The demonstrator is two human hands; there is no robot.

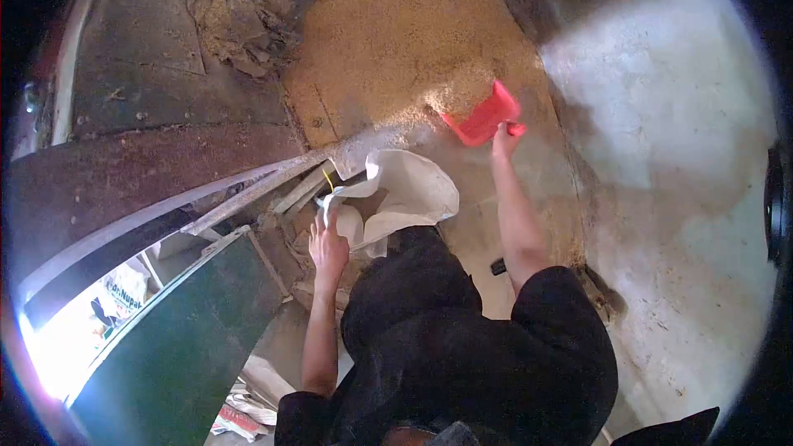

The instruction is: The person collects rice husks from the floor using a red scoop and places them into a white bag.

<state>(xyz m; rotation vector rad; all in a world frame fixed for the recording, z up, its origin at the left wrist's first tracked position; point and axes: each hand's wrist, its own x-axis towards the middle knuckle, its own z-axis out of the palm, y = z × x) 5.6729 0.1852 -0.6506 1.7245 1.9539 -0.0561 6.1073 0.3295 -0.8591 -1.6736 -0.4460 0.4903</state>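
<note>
My right hand [505, 142] is closed around the handle of a red dustpan [481, 122]. The dustpan's front edge meets a layer of loose tan grain-like material [413, 41] spread over the floor ahead. A white sack [417, 186] stands in front of my legs with its mouth wide open. My left hand [329, 246] is at the sack's left rim, fingers gripping the raised edge; the exact finger hold is partly hidden by the material. The sack's inside shows only in part.
A pale wall [669, 99] runs along the right. A crumpled brown cloth [235, 21] lies at the upper left. On the left are a dark green panel [178, 343], a wooden beam [248, 194] and a bright opening with a printed bag [124, 291].
</note>
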